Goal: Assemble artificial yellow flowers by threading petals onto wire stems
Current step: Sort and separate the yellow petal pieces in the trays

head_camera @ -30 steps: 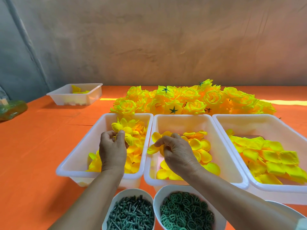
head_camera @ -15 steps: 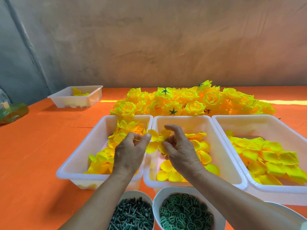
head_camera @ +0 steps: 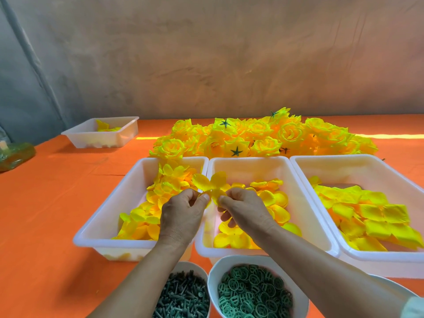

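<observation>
Petal piece (head_camera: 212,185) now raised; left hand (head_camera: 181,215), right hand (head_camera: 246,210) pinching.

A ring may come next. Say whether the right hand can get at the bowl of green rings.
Probably yes: the bowl of green rings lies uncovered just below that forearm. But the right hand pinches the petal piece, so its fingers are busy.

Finished flowers (head_camera: 263,138) lie behind three trays (head_camera: 250,162).
</observation>
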`<state>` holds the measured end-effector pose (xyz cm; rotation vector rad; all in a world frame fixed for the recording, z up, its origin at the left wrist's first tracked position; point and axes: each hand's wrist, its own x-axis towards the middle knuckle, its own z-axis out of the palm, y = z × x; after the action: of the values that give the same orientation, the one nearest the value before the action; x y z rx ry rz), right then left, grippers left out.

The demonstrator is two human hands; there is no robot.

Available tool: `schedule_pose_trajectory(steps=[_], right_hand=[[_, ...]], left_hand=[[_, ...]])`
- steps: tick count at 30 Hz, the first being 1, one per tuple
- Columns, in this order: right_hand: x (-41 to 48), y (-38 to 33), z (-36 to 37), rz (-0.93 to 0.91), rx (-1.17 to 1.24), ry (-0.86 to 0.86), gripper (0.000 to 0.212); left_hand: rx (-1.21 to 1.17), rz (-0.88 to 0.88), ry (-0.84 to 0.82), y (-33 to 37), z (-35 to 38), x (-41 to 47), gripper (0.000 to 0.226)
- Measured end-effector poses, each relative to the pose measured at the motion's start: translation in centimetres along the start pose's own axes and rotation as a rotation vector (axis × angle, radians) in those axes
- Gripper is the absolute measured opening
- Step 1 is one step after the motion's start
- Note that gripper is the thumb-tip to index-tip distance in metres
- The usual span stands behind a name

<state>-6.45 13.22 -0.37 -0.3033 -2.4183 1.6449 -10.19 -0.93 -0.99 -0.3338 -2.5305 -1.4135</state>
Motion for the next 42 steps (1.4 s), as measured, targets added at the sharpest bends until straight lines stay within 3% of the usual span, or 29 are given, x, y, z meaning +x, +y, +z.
schedule_pose_trajectory(steps=[5, 9, 15, 21, 26, 29, 33, 37, 42], right_hand=[[0.1, -0.1, -0.2, 0.016, 0.085, -0.011, 0.023], [0.0, -0.3, -0.2, 0.006, 0.036, -0.015, 0.027], [0.0, -0.3, -0.3, 0.002, -0.009, 0.034, 0.033], [0.1, -0.3, -0.3, 0.004, -0.011, 0.07, 0.037], [0.2, -0.3, -0.3, -0.011, -0.002, 0.09, 0.039], [0.1, -0.2, -0.2, -0.02, 0.042, 0.062, 0.041], [0.1, -0.1, -0.1, -0.028, 0.053, 0.044, 0.043], [0.0, -0.3, -0.1, -0.047, 0.125, -0.002, 0.043], [0.0, -0.4, -0.2, -0.086, 0.193, -0.058, 0.049]], left_hand=[[-0.024, 0.002, -0.018, -0.1, 0.0, 0.0, 0.035], [-0.148, -0.043, -0.076, 0.5, -0.4, -0.1, 0.034], [-0.145, 0.008, -0.1, 0.8, -0.6, -0.4, 0.03], [-0.172, 0.134, 0.099, 0.8, -0.3, -1.0, 0.053], [-0.044, 0.22, 0.089, 0.3, -0.1, -0.8, 0.031], [-0.013, 0.192, 0.064, 0.1, 0.1, -0.5, 0.032], [0.025, 0.288, 0.066, -0.1, 0.2, -0.5, 0.021], [0.037, 0.218, 0.002, -0.3, 0.3, -0.4, 0.03], [-0.029, 0.154, -0.083, -0.1, 0.1, -0.3, 0.015]])
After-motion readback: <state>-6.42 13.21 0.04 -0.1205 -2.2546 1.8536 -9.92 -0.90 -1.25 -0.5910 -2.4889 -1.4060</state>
